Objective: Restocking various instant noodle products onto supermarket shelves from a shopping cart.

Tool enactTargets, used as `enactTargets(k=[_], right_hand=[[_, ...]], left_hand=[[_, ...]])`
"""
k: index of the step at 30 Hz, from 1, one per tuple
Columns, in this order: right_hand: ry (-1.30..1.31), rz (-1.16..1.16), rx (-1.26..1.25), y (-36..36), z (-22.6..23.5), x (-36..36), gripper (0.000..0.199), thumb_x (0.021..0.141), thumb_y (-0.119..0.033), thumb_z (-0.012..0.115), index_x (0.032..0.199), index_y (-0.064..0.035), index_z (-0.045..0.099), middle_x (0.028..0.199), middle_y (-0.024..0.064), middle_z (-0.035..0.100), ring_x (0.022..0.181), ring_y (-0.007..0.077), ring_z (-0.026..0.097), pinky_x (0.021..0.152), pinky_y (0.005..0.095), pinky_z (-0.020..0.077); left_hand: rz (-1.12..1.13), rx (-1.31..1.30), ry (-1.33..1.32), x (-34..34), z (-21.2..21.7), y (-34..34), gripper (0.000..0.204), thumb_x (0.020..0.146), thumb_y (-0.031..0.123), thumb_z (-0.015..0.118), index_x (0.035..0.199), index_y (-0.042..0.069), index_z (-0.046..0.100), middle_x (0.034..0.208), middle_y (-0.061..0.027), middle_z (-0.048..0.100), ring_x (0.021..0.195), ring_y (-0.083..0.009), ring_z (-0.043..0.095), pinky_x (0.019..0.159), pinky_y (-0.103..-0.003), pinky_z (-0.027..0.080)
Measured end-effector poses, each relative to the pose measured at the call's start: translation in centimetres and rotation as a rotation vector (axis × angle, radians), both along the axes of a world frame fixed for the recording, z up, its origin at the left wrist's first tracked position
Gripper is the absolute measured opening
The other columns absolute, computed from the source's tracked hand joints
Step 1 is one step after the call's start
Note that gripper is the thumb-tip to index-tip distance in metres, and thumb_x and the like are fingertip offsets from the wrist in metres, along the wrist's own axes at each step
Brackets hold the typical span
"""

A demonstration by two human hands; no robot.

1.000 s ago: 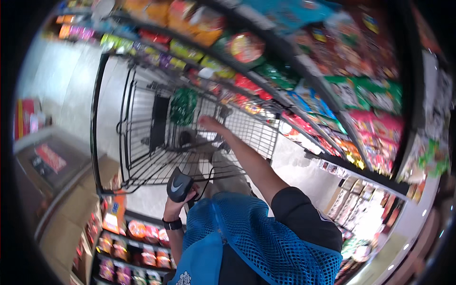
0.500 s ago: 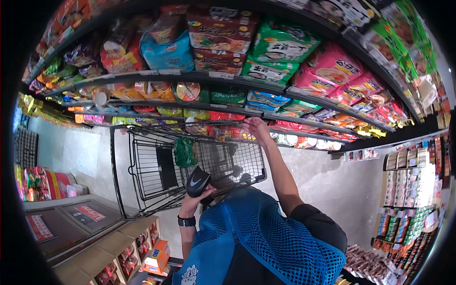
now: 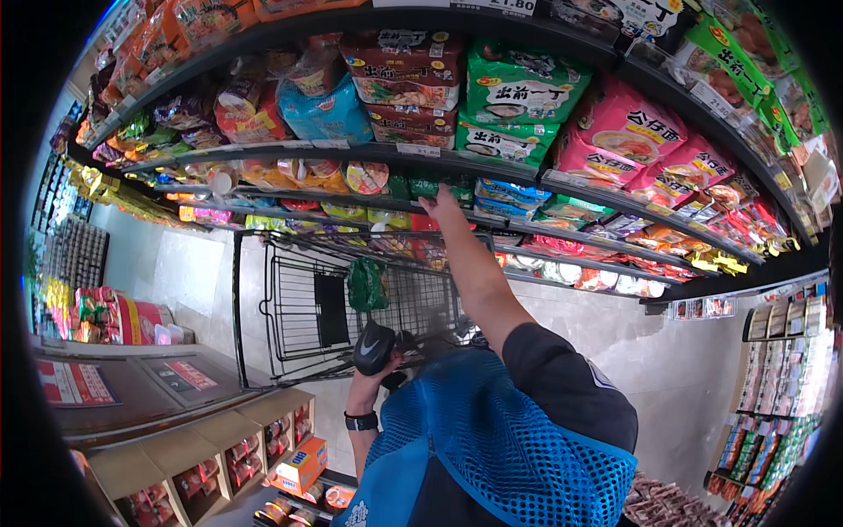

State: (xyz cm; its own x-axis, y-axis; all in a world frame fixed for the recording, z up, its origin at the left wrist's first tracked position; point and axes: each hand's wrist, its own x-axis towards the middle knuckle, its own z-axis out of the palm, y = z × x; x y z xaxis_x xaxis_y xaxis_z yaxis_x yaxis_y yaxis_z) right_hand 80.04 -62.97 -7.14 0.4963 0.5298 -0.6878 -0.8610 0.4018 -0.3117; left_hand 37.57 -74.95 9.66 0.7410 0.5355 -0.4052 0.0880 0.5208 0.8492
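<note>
change since earlier: right hand (image 3: 439, 206) has climbed off the cart and now reaches the noodle shelf; the view has tipped up so the shelves fill the top.
far left: low freezer cabinet (image 3: 132, 386) with a grey lid, boxed goods in the racks below it.
cart: black wire shopping cart (image 3: 290, 307) stands between freezer and shelf, one green packet (image 3: 366, 283) hanging inside against its mesh.
left hand: left hand (image 3: 373, 373), a black watch on the wrist, is clamped around a black handheld scanner (image 3: 373, 344), held just above the cart handle.
right hand: arm stretched up, fingers spread flat on the front of the blue noodle packs (image 3: 509, 195) at the shelf edge; not closed on anything that i can make out.
shelves right: green, pink and red noodle bags (image 3: 615, 132) packed in rows, well above the cart.
step in hand: looks like picking a pack off the shelf, reach just arriving.
next move calls for: fingers closing on one pack alone, drawing it out without dragging its neighbours, then bringing it down near the scanner.
</note>
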Motion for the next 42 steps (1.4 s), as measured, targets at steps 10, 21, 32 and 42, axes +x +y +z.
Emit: enactTargets(k=[10, 21, 32, 42], right_hand=[[-0.242, -0.211, -0.167, -0.6, -2.0, -2.0, 0.027, 0.097, -0.022, 0.049, 0.117, -0.0059, 0.041, 0.104, 0.0123, 0.054, 0.087, 0.0257, 0.06, 0.085, 0.0436, 0.0552], [-0.482, -0.085, 0.13, -4.8, 3.8, -6.0, 0.02, 0.097, -0.015, 0.047, 0.11, 0.0002, 0.049, 0.107, 0.011, 0.058, 0.094, 0.021, 0.059, 0.094, 0.0424, 0.0496], [-0.542, 0.112, 0.2, -13.5, 4.0, -12.4, 0.034, 0.097, -0.019, 0.048, 0.126, -0.0023, 0.043, 0.129, 0.0106, 0.05, 0.116, 0.0262, 0.052, 0.105, 0.0472, 0.0387], [-0.716, 0.707, 0.093, -27.8, 9.4, -9.4, 0.038, 0.096, -0.016, 0.051, 0.131, -0.0048, 0.044, 0.129, 0.0062, 0.052, 0.115, 0.0186, 0.052, 0.092, 0.035, 0.0467]], left_hand=[[0.187, 0.038, 0.058, -1.4, 0.2, -0.8, 0.016, 0.077, -0.003, 0.068, 0.09, 0.003, 0.06, 0.087, -0.0063, 0.062, 0.089, -0.0194, 0.062, 0.08, -0.031, 0.048], [0.045, 0.046, 0.077, 0.2, 0.1, -1.7, 0.022, 0.079, 0.002, 0.067, 0.1, 0.002, 0.06, 0.09, -0.007, 0.064, 0.089, -0.0194, 0.062, 0.083, -0.032, 0.047], [0.057, 0.056, 0.024, -0.7, -1.4, 0.5, 0.015, 0.08, 0.005, 0.069, 0.093, 0.003, 0.061, 0.091, -0.0068, 0.063, 0.09, -0.0191, 0.061, 0.084, -0.033, 0.046], [-0.059, -0.002, -0.169, -2.3, -0.1, 2.8, 0.028, 0.077, 0.01, 0.071, 0.101, 0.001, 0.06, 0.099, -0.0087, 0.063, 0.1, -0.0203, 0.058, 0.09, -0.033, 0.043]])
